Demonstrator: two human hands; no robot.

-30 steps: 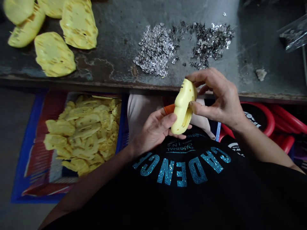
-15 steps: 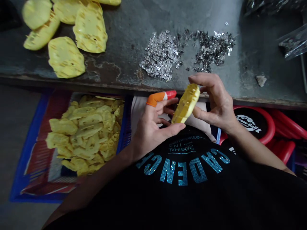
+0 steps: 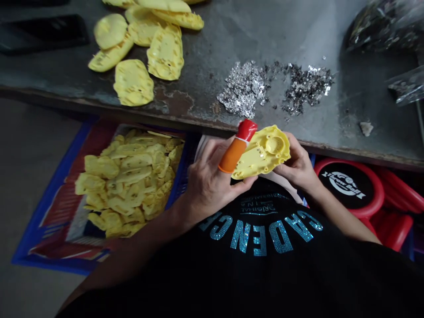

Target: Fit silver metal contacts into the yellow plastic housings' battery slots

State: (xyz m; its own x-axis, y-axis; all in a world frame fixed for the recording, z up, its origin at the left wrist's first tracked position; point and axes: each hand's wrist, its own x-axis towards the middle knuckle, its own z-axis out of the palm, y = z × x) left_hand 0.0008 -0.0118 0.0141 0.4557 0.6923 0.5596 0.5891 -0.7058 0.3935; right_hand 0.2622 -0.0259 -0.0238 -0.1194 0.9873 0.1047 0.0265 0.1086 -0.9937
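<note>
A yellow plastic shell (image 3: pixel 261 154) is held between both hands just below the table edge, its hollow inner side facing up. Inside it are a round speaker-like grille, small posts and bits of shiny metal. My left hand (image 3: pixel 212 176) grips its left end, thumb below; an orange and red covering (image 3: pixel 236 148) wraps one finger, which lies over the shell. My right hand (image 3: pixel 296 163) is closed on the right end, its fingertips partly hidden behind it. Beyond the shell, small silvery metal pieces (image 3: pixel 243 88) lie heaped on the table, beside a darker pile (image 3: pixel 306 88).
More yellow shells (image 3: pixel 134 84) lie on the metal table (image 3: pixel 198 57) at left. A blue crate (image 3: pixel 43 212) full of yellow shells stands below left. Red round items (image 3: pixel 349 187) are below right. Plastic bags (image 3: pixel 384 26) of metal pieces sit at far right.
The shell has turned from edge-on to showing its inside. My right hand has closed around its right end, and my left covered finger has moved over it. The view has shifted left.
</note>
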